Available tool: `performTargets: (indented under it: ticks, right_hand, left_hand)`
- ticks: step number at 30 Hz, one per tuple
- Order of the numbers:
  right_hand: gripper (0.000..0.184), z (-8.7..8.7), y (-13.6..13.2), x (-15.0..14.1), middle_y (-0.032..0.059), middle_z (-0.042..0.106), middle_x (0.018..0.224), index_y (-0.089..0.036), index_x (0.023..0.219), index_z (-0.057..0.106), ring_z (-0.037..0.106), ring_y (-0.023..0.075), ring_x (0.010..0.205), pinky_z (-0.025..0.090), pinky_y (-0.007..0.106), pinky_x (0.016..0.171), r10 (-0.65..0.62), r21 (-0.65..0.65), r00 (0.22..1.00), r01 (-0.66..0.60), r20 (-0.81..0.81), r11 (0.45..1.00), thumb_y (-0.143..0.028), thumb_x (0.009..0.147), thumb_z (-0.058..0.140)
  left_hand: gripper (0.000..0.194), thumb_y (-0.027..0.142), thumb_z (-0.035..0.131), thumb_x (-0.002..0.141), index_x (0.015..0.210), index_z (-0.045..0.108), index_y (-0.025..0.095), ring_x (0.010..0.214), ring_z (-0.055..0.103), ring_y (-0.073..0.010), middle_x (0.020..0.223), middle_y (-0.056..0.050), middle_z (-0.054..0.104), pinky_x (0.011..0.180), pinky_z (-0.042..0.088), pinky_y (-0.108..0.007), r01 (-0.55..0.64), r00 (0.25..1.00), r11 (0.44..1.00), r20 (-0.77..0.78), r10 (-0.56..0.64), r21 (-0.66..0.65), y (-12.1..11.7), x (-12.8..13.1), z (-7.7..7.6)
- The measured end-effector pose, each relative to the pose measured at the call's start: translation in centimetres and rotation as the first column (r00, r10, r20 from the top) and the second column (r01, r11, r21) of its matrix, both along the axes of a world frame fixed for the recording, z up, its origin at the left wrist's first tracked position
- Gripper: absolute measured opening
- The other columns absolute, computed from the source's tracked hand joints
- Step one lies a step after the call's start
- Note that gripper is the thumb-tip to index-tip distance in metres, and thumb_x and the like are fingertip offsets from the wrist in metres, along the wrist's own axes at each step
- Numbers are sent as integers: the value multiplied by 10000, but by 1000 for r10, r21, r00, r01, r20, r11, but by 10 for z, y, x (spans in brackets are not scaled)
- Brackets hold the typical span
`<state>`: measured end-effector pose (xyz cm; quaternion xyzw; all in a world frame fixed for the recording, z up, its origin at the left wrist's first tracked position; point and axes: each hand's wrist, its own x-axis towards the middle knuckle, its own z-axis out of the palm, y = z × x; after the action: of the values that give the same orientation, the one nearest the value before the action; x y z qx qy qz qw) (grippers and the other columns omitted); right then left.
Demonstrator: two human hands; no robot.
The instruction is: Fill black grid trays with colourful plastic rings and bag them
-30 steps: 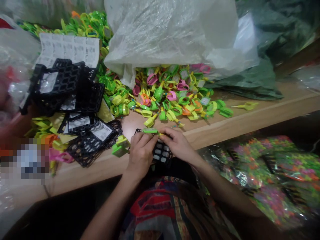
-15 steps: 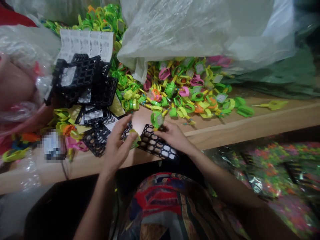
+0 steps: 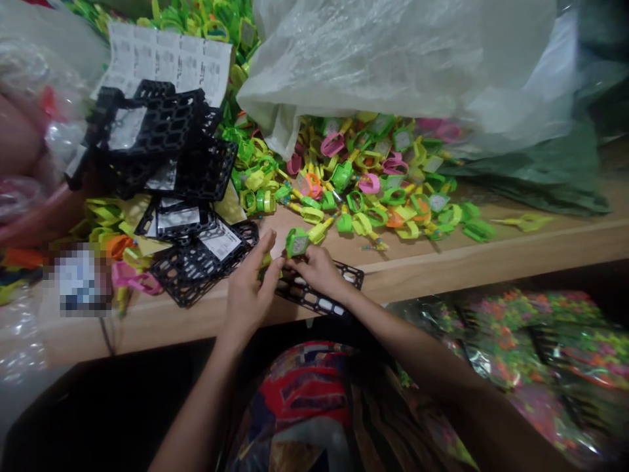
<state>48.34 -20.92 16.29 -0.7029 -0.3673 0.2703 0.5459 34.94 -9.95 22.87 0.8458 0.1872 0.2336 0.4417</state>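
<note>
My right hand (image 3: 319, 270) pinches a green toy watch (image 3: 297, 242) with a pale printed square face, which stands up above the fingertips. Beside it, my left hand (image 3: 251, 285) has its thumb and fingers curled round a yellow-green plastic piece (image 3: 267, 261), mostly hidden. The fingertips of both hands almost meet. Under my right hand lies a black lattice tray (image 3: 322, 303) with rows of openings, at the table's front edge. Left of my left hand, more black lattice trays (image 3: 177, 278) with white labels overlap on the table.
A heap of green, yellow, pink and orange toy watches (image 3: 363, 190) spreads behind my hands, partly under a whitish plastic sack (image 3: 403, 65). Stacked black trays (image 3: 157, 134) and a label sheet (image 3: 170, 59) stand back left. Clear-bagged colourful items (image 3: 521, 334) lie below right.
My right hand has moved left with the green toy watch, closing the gap to my left hand. The yellow-green piece is now more hidden. The camera view has shifted slightly.
</note>
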Motion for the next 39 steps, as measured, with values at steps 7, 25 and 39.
performTargets:
  ticks: [7,25,39]
  right_hand:
    - [207,-6,7,-14,87,645,901,-179,878,583,572,209,826,468,302,765,112,-31,891,-109,440,994,-24,796,472]
    - [148,40,-24,73,120,639,982,-147,994,692,509,261,952,409,392,889,167,-251,715,13,679,968,-163,971,547]
    - [330,-7,14,13,108,668,958,-132,1017,611,612,221,881,489,317,816,122,2,919,-132,375,991,-9,791,404]
  left_hand:
    - [604,347,616,974,1535,440,210,1467,453,-259,1586,-138,467,1205,407,-439,-11,999,970,50,-1,245,-2,4,5]
    - [343,426,602,966,1219,656,200,984,696,-196,1106,-54,734,873,536,-311,-42,994,992,-99,54,118,10,-1,17]
    - [180,288,631,957,1093,642,172,1035,640,-194,1057,-74,657,940,523,-327,-40,998,938,67,18,345,9,7,13]
